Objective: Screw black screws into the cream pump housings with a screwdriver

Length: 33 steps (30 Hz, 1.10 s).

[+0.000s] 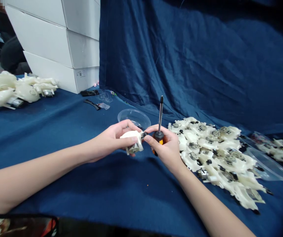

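Observation:
My left hand [118,138] is closed around a cream-white plastic toy body [131,135] with stubby legs and a round grey metallic part [134,149] on its underside. With thumb and forefinger, my right hand [165,144] pinches a small black piece [144,135] at the toy's right end. That same hand keeps a screwdriver [160,118] in its palm, its black-and-orange handle down and the shaft pointing up. Just behind both hands stands a clear round plastic dish [134,116] with small dark bits in it, partly hidden.
A pile of similar cream toy bodies [210,144] lies at right, beside a clear plastic lid or tray [267,164]. More large cream parts [5,87] lie at far left. White boxes [47,42] are stacked behind. Black strips [91,104] lie on the blue cloth [102,191].

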Tool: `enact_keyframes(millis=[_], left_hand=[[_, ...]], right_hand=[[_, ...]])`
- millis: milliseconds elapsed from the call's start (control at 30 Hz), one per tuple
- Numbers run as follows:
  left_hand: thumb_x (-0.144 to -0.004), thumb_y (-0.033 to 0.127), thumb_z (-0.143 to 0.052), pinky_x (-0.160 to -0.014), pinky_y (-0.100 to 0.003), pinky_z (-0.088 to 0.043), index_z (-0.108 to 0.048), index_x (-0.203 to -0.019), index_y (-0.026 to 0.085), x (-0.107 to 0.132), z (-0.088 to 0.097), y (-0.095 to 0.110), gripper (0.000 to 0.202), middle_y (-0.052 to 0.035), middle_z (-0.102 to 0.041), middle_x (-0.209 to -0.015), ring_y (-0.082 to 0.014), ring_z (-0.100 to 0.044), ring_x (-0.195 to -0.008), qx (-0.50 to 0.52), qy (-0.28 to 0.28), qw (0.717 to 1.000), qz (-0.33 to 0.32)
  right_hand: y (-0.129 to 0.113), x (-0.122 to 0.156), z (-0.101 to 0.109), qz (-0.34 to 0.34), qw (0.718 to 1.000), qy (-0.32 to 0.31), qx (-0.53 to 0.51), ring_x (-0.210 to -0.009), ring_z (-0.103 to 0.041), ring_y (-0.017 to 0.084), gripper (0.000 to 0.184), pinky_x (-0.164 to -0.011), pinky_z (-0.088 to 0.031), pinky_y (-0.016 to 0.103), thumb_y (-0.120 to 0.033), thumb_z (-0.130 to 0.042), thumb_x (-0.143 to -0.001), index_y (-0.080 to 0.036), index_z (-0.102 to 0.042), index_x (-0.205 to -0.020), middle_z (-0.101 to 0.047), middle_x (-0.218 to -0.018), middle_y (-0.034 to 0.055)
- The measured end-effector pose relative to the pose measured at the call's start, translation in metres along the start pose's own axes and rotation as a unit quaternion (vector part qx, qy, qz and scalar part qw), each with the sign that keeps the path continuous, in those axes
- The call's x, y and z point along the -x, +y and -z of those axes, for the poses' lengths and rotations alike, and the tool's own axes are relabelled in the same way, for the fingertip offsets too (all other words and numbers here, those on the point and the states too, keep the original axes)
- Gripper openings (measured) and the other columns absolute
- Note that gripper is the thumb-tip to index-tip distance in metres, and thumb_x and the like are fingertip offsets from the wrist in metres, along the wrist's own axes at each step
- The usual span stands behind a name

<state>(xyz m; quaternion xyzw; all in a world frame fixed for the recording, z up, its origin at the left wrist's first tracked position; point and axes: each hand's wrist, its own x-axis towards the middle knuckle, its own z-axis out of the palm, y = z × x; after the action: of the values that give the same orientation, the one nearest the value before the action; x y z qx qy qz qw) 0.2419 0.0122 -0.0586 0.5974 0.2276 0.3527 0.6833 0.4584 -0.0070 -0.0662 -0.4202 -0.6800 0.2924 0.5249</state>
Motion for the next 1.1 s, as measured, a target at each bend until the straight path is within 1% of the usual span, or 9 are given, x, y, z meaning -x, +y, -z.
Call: enact_keyframes(millis=[100, 200, 300, 433, 567, 667, 833, 1000, 1100], left_hand=[[-0.090, 0.033, -0.075, -0.071, -0.030, -0.063, -0.058, -0.110, 0.019, 0.0000, 0.0006, -0.0003, 0.030, -0.0061, -0.070, -0.098, -0.0164, -0.069, -0.081, -0.005, -0.017, 1.000, -0.005], [-0.090, 0.029, -0.075, -0.070, -0.033, -0.065, -0.054, -0.110, 0.022, -0.0001, 0.0000, -0.0010, 0.030, -0.0031, -0.067, -0.101, -0.0154, -0.068, -0.079, 0.006, -0.028, 1.000, 0.001], [-0.089, 0.027, -0.075, -0.067, -0.033, -0.065, -0.052, -0.114, 0.022, -0.0004, -0.0010, -0.0018, 0.035, -0.0031, -0.065, -0.103, -0.0162, -0.068, -0.080, 0.005, -0.025, 0.999, 0.024], [-0.086, 0.026, -0.077, -0.068, -0.029, -0.063, -0.053, -0.122, 0.020, -0.0015, -0.0015, -0.0019, 0.043, -0.0052, -0.065, -0.107, -0.0149, -0.066, -0.081, -0.014, -0.020, 0.999, 0.032], [-0.086, 0.031, -0.076, -0.068, -0.029, -0.062, -0.055, -0.124, 0.019, -0.0008, -0.0017, -0.0007, 0.045, -0.0046, -0.065, -0.101, -0.0152, -0.064, -0.080, -0.031, -0.020, 0.998, 0.048], [-0.086, 0.034, -0.076, -0.067, -0.028, -0.060, -0.055, -0.121, 0.019, 0.0003, -0.0015, -0.0003, 0.043, -0.0027, -0.065, -0.096, -0.0149, -0.063, -0.079, -0.051, -0.034, 0.997, 0.049], [-0.087, 0.038, -0.075, -0.067, -0.025, -0.056, -0.057, -0.108, 0.017, -0.0004, 0.0002, 0.0005, 0.034, -0.0011, -0.065, -0.091, -0.0123, -0.062, -0.075, -0.094, -0.054, 0.992, 0.059], [-0.090, 0.038, -0.070, -0.064, -0.024, -0.052, -0.056, -0.113, 0.018, 0.0013, 0.0004, 0.0029, 0.033, -0.0013, -0.060, -0.098, -0.0124, -0.057, -0.079, -0.138, -0.077, 0.986, 0.059], [-0.093, 0.036, -0.065, -0.068, -0.024, -0.050, -0.053, -0.119, 0.018, 0.0042, 0.0003, 0.0034, 0.033, -0.0002, -0.056, -0.098, -0.0123, -0.053, -0.081, -0.150, -0.102, 0.981, 0.065]], right_hand=[[0.0004, 0.0021, -0.0017, -0.041, 0.999, 0.002, -0.015, -0.060, -0.057, 0.011, 0.028, -0.056, -0.046, 0.023, -0.046, -0.081, -0.082, -0.023, -0.074, -0.096, -0.067, -0.075, 0.0005], [0.0008, 0.0022, -0.0029, -0.049, 0.998, 0.003, -0.025, -0.051, -0.052, 0.009, 0.026, -0.052, -0.043, 0.022, -0.044, -0.081, -0.082, -0.023, -0.074, -0.095, -0.063, -0.065, -0.0022], [0.0013, 0.0014, -0.0029, -0.051, 0.998, -0.012, -0.035, -0.052, -0.052, 0.008, 0.024, -0.052, -0.042, 0.022, -0.043, -0.081, -0.082, -0.023, -0.074, -0.093, -0.066, -0.068, -0.0016], [0.0009, 0.0011, -0.0012, -0.052, 0.998, -0.030, -0.019, -0.055, -0.052, 0.008, 0.026, -0.053, -0.041, 0.021, -0.044, -0.080, -0.083, -0.022, -0.074, -0.095, -0.069, -0.076, 0.0002], [-0.0007, 0.0013, -0.0010, -0.049, 0.998, -0.031, -0.012, -0.056, -0.053, 0.009, 0.025, -0.054, -0.042, 0.021, -0.043, -0.080, -0.083, -0.022, -0.074, -0.094, -0.069, -0.074, -0.0004], [-0.0018, 0.0015, -0.0017, -0.046, 0.998, -0.035, -0.023, -0.060, -0.057, 0.009, 0.022, -0.057, -0.045, 0.021, -0.040, -0.080, -0.084, -0.022, -0.074, -0.094, -0.069, -0.076, -0.0004], [-0.0043, 0.0015, -0.0005, -0.004, 0.999, -0.034, 0.004, -0.070, -0.061, 0.010, 0.018, -0.066, -0.049, 0.022, -0.036, -0.078, -0.086, -0.021, -0.075, -0.096, -0.067, -0.080, -0.0005], [-0.0043, 0.0007, -0.0002, 0.064, 0.995, -0.048, 0.061, -0.078, -0.060, 0.009, 0.011, -0.074, -0.047, 0.021, -0.027, -0.078, -0.087, -0.021, -0.076, -0.096, -0.064, -0.084, -0.0014], [-0.0013, 0.0008, -0.0016, 0.081, 0.992, -0.061, 0.070, -0.081, -0.060, 0.009, 0.011, -0.077, -0.047, 0.022, -0.025, -0.079, -0.087, -0.021, -0.076, -0.096, -0.064, -0.086, -0.0014]])
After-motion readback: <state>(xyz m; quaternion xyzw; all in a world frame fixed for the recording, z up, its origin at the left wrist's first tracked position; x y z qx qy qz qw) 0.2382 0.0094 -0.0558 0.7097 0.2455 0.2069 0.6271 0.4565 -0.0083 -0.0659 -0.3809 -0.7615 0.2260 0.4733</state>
